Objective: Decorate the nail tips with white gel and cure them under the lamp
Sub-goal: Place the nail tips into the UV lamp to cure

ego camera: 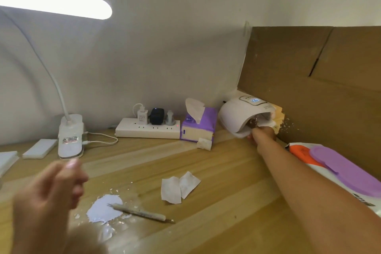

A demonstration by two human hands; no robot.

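Note:
The white curing lamp stands at the back right against a cardboard wall, and its display is lit. My right hand is stretched out to the lamp's mouth with curled fingers that hold small nail tips just inside the opening; most of the fingers are hidden. My left hand hovers blurred at the lower left, fingers loosely curled, with nothing seen in it. A puddle of white gel lies on the wooden table. A thin dotting tool lies with its tip in the puddle.
A purple tissue box and a white power strip with plugs stand at the back. A desk lamp base is at the left, two small wipes in the middle, and a purple-lidded wipe pack under my right forearm.

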